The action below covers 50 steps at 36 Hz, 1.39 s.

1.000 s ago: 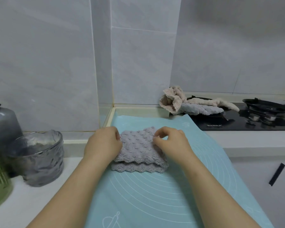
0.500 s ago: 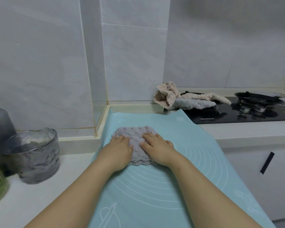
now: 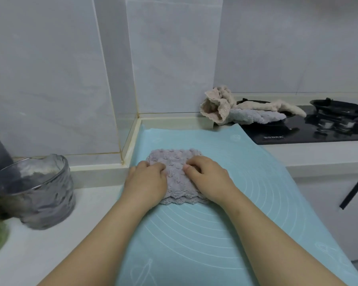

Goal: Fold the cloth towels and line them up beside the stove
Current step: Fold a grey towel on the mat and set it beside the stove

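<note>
Folded grey towel (image 3: 175,172) on blue mat (image 3: 194,234), L hand (image 3: 147,182) & R hand (image 3: 210,180) press it, fingers relaxed, no grip.

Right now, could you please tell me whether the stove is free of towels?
No, a beige towel and a pale grey towel lie bunched over the left side of the stove.
</note>
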{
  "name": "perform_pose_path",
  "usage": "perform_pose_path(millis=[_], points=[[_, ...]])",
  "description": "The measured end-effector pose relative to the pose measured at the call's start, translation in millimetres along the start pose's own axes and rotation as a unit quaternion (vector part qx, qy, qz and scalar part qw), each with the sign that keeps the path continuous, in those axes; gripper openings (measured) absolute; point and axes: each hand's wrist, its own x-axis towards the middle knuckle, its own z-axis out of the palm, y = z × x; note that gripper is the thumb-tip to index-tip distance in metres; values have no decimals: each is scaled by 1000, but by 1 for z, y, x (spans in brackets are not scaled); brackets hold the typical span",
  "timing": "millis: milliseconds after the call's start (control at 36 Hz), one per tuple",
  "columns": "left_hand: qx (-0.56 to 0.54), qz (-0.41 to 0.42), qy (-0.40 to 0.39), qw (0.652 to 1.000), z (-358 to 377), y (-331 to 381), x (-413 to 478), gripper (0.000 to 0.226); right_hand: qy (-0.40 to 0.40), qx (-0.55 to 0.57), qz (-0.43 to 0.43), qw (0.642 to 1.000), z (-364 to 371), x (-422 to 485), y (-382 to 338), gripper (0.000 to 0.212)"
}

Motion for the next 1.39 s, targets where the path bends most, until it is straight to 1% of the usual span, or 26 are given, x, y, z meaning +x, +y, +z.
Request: perform_pose_path(millis=[83, 139, 167, 194, 222, 278, 306, 361, 389, 444, 528, 583, 639, 694, 806, 861, 889, 944, 1000, 1056, 1083, 1139, 1222, 1250, 1333, 1389], points=[[11, -21, 45, 999, -1, 4, -10, 39, 61, -11, 27, 998, 4, -6, 3, 34], [41, -41, 47, 997, 0, 7, -14, 43, 95, -36, 63, 993, 5, -10, 2, 25], [51, -61, 38, 996, 0, 9, -18, 47, 98, -55, 83, 990, 5, -12, 1, 27], [61, -74, 36, 995, 1, 10, -21, 50, 93, -72, 100, 988, 7, -13, 2, 33], [58, -84, 37, 994, 0, 12, -23, 52, 82, -86, 112, 987, 10, -14, 2, 44], [49, -87, 64, 993, 0, 13, -26, 57, 60, -98, 118, 986, 12, -17, 1, 74], [37, -97, 71, 992, -2, 13, -27, 61, 50, -94, 125, 987, 12, -19, 1, 83], [-21, -152, -15, 988, -13, 18, -26, 68, 32, -64, 144, 987, 8, -22, -1, 84], [-50, -172, -40, 983, -18, 20, -25, 69, 21, -48, 156, 986, 5, -23, -3, 82], [-132, -203, -60, 968, -26, 20, -19, 67, 3, -10, 180, 984, -1, -24, -7, 77], [-240, -262, -107, 929, -38, 19, -12, 57, -3, 55, 218, 974, -14, -23, -19, 43], [-309, -294, -133, 895, -43, 18, -7, 51, -7, 112, 250, 962, -25, -21, -27, 29], [-383, -306, -145, 859, -50, 21, -3, 38, -2, 218, 291, 931, -37, -20, -33, 24], [-452, -315, -163, 819, -57, 29, 0, 32, 15, 320, 317, 893, -49, -21, -35, 23], [-549, -324, -229, 735, -61, 50, 10, 41, 37, 428, 359, 829, -73, -28, -21, 22], [-574, -320, -258, 708, -54, 64, 15, 47, 44, 469, 377, 798, -88, -35, -9, 24], [-578, -313, -265, 706, -50, 74, 16, 47, 47, 485, 383, 785, -96, -38, -1, 26], [-585, -280, -267, 713, -41, 97, 16, 45, 58, 520, 391, 757, -114, -47, 15, 35], [-596, -258, -261, 714, -30, 124, 15, 61, 71, 551, 396, 731, -132, -57, 34, 41], [-595, -249, -249, 722, -22, 154, 14, 77, 85, 569, 392, 718, -150, -66, 57, 42], [-597, -236, -248, 726, -17, 171, 13, 79, 92, 573, 390, 715, -160, -70, 69, 40], [-594, -206, -264, 731, -6, 206, 13, 70, 103, 576, 388, 713, -181, -78, 96, 35], [-576, -169, -283, 748, 13, 265, 18, 37, 118, 576, 383, 712, -216, -87, 143, 30], [-571, -163, -287, 752, 21, 285, 20, 29, 122, 576, 380, 714, -229, -89, 160, 29], [-560, -156, -282, 764, 46, 349, 26, 24, 124, 565, 371, 727, -269, -93, 213, 28], [-566, -159, -277, 760, 60, 393, 28, 23, 128, 562, 369, 729, -300, -95, 248, 29]])
